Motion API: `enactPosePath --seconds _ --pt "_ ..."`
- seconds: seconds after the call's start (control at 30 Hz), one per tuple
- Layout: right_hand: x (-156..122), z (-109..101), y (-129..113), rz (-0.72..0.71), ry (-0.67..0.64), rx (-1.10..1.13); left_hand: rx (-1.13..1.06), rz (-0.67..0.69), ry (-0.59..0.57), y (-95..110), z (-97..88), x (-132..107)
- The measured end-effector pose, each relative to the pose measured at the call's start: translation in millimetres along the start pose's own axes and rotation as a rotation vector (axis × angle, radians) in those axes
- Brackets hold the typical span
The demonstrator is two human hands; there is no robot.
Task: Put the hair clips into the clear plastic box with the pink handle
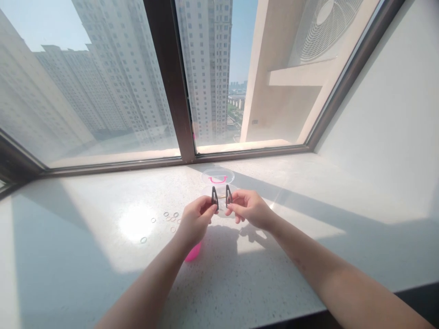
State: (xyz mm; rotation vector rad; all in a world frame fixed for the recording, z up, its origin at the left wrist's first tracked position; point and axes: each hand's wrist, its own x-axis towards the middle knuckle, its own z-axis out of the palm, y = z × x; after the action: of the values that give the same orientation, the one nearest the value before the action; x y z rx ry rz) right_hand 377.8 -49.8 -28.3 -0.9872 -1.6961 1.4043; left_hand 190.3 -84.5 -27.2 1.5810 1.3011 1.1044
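Observation:
My left hand [198,214] pinches a black snap hair clip [215,198] between thumb and fingers. A second black hair clip [228,196] is pinched in my right hand [252,209]. Both clips are held upright, side by side and a little apart. Behind them stands a clear plastic case [219,213] with its lid [208,175] raised and a pink handle [218,179] on it. My hands and the clips hide part of the case. A bright pink thing [194,252] shows below my left wrist, mostly covered, so its kind is unclear.
Several small ring-shaped hair ties [143,240] lie on the speckled white windowsill [212,292], left of my left hand. A dark-framed window [187,137] rises behind the sill. A white wall [387,119] bounds it at the right.

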Motion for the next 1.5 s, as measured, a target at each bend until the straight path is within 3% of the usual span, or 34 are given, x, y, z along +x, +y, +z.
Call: enactPosePath --seconds 1.5 --pt "1.1 3.0 -0.6 -0.012 0.018 -0.011 0.019 -0.007 0.028 -7.9 -4.0 5.3"
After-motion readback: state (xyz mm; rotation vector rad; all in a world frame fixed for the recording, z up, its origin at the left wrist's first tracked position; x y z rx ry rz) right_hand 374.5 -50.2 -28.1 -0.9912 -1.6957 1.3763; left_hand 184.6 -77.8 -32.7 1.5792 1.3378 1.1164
